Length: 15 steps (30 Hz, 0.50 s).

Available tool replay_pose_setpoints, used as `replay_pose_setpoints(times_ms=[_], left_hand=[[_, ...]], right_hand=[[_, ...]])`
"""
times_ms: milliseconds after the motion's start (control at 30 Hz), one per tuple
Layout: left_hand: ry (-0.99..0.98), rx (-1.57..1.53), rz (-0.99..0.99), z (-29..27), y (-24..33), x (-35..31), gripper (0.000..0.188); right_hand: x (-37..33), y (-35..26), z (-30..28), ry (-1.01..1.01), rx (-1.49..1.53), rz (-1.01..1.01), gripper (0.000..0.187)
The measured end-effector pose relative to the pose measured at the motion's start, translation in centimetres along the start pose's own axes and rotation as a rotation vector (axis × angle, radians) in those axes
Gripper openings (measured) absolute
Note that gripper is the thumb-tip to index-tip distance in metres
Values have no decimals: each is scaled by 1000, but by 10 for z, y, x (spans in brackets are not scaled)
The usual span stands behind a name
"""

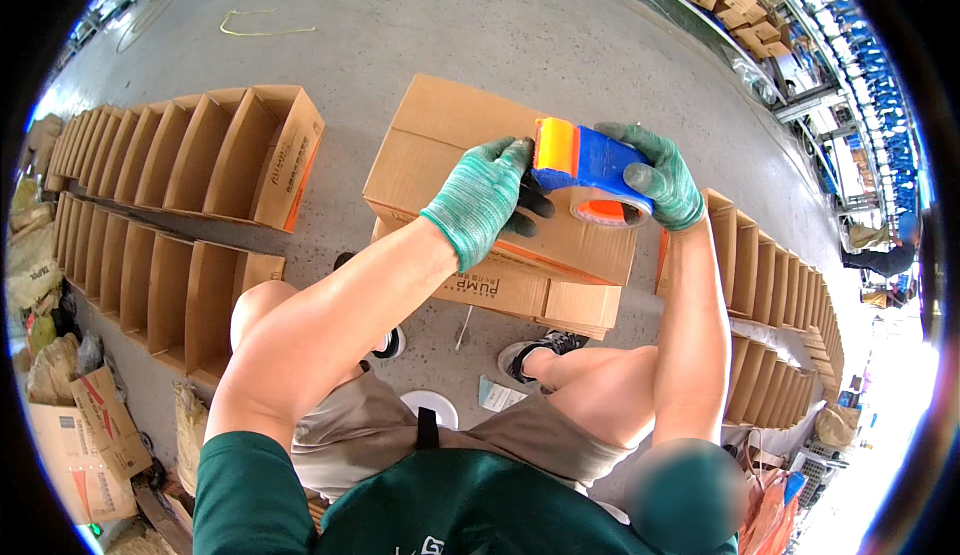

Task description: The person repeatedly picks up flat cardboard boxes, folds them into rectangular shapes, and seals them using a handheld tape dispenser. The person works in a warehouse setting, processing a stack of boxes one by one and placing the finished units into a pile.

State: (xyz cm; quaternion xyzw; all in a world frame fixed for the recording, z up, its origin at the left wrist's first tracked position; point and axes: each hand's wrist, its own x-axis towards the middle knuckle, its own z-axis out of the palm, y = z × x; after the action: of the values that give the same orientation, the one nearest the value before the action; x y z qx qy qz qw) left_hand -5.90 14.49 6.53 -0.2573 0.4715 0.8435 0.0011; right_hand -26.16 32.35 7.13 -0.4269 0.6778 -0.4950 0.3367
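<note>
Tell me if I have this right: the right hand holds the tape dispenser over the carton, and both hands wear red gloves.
No: the gloves are green, not red, as the head view shows. The rest stands: the left hand and right hand are both gloved, and the right one holds the tape dispenser over the carton.

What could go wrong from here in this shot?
The left hand has its fingers close to the orange end of the tape dispenser, so they might get nicked if the right hand, which grips it, slips. The carton below seems to rest on more cardboard, so pressing down could make it shift.
</note>
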Motion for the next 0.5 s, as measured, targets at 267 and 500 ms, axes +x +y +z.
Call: replay_pose_setpoints(times_ms=[267,500], left_hand=[[137,166,75,-1,-5,18,29],[132,177,128,6,-9,22,30]], right_hand=[[0,-16,1,-234,119,212,85],[19,-34,-16,-261,-63,217,75]])
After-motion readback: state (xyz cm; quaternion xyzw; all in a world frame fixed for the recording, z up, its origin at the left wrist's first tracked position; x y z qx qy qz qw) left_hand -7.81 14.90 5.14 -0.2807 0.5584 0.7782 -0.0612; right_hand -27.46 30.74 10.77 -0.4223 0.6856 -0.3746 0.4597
